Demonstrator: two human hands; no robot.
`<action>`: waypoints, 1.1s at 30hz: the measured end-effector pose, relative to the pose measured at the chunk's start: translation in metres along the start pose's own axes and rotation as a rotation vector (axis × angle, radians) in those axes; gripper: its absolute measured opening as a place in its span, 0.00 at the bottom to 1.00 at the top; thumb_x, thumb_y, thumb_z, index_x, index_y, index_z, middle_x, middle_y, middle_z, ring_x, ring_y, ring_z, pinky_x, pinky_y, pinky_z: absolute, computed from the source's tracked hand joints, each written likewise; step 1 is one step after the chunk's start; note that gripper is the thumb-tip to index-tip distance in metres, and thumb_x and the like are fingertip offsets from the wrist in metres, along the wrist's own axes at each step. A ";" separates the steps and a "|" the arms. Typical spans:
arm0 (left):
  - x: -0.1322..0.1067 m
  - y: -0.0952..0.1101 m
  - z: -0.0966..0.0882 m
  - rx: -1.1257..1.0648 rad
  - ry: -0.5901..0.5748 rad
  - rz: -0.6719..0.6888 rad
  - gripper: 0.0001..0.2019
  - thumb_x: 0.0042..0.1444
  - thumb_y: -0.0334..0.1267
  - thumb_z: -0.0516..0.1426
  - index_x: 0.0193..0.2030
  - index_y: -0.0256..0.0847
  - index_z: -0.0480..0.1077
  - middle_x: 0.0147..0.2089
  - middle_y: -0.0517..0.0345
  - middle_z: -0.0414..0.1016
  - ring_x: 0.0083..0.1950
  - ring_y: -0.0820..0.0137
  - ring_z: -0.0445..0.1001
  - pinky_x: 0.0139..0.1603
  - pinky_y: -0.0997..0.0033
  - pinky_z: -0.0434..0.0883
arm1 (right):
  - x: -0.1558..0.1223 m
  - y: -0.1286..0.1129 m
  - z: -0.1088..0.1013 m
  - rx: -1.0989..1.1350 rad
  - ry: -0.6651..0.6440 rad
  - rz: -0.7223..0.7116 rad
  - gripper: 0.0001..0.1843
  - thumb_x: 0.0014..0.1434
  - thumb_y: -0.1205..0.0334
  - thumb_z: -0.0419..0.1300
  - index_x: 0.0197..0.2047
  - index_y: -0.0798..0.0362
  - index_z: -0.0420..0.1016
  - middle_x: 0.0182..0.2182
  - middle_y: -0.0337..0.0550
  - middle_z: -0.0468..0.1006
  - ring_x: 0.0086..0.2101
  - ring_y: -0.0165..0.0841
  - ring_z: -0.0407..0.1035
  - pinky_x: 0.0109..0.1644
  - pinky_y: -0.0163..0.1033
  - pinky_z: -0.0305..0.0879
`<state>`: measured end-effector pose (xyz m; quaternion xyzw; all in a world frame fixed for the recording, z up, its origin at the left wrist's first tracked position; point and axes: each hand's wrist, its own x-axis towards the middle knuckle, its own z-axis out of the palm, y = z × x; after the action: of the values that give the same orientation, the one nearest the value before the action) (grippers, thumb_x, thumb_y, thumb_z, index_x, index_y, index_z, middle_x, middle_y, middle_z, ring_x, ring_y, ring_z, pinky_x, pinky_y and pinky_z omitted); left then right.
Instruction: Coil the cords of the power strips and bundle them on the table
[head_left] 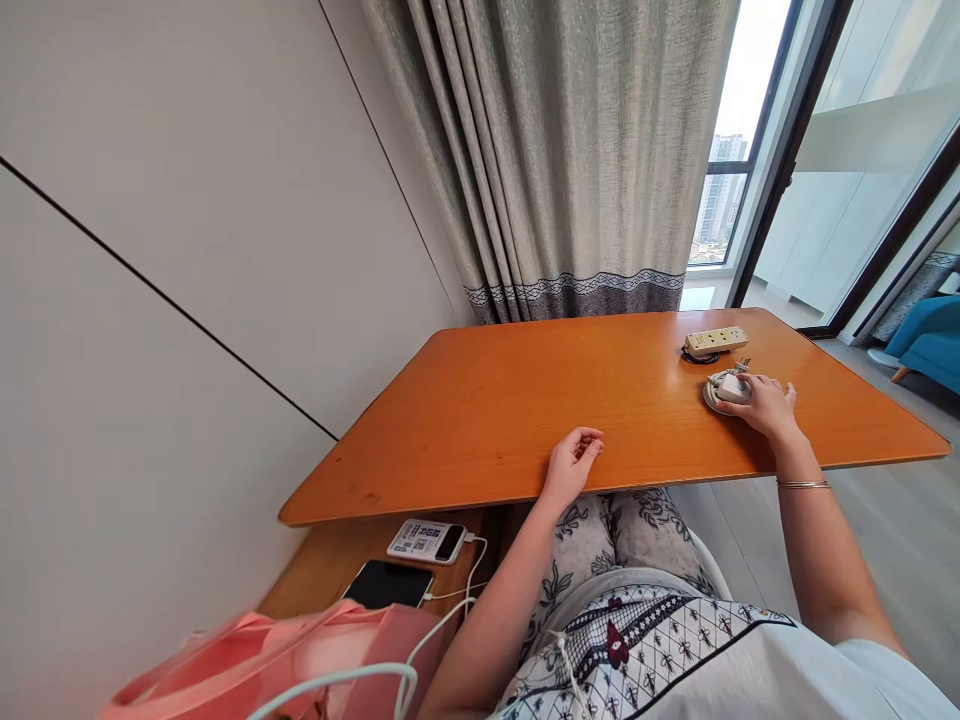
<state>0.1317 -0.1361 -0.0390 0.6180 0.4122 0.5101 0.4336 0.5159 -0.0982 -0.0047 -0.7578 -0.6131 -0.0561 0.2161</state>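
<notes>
My right hand [766,408] is closed on a small white power block [733,389] with a coiled white cord [714,402] at the right of the orange-brown tabletop [465,420]. A plug with metal prongs [742,366] pokes out just beyond it. Farther back lies a cream power strip [716,341] with several sockets and a dark cord [699,357] bunched beside it. My left hand [571,464] rests at the table's near edge, its fingers curled together with nothing seen in them.
Below the table's left edge, a white power bank [427,541] and a dark phone [388,584] lie on a wooden surface, joined to white cables [474,575]. A pink bag [285,655] is in front. Beyond the table hang grey curtains [585,150]; a wall [187,420] stands left.
</notes>
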 end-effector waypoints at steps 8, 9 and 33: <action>0.001 -0.001 0.001 -0.007 -0.003 -0.005 0.15 0.56 0.50 0.60 0.41 0.40 0.74 0.37 0.53 0.78 0.38 0.68 0.78 0.42 0.67 0.75 | -0.011 -0.004 0.002 -0.074 0.018 -0.056 0.36 0.58 0.38 0.56 0.63 0.50 0.66 0.61 0.56 0.70 0.60 0.54 0.59 0.64 0.76 0.37; 0.001 -0.002 0.001 -0.005 -0.006 -0.006 0.15 0.56 0.49 0.60 0.41 0.40 0.74 0.37 0.53 0.78 0.38 0.68 0.78 0.42 0.67 0.75 | -0.012 -0.004 0.002 -0.071 0.028 -0.065 0.37 0.59 0.38 0.55 0.64 0.51 0.65 0.63 0.57 0.68 0.62 0.54 0.58 0.64 0.76 0.37; -0.001 0.005 0.000 0.035 -0.022 -0.012 0.13 0.57 0.48 0.59 0.41 0.40 0.74 0.37 0.53 0.78 0.38 0.67 0.77 0.42 0.67 0.74 | -0.079 -0.137 0.025 0.080 -0.357 -0.433 0.39 0.66 0.37 0.48 0.69 0.54 0.62 0.70 0.55 0.57 0.69 0.52 0.48 0.71 0.60 0.45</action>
<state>0.1317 -0.1383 -0.0344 0.6287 0.4198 0.4933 0.4303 0.3617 -0.1382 -0.0193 -0.5981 -0.7907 0.0577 0.1173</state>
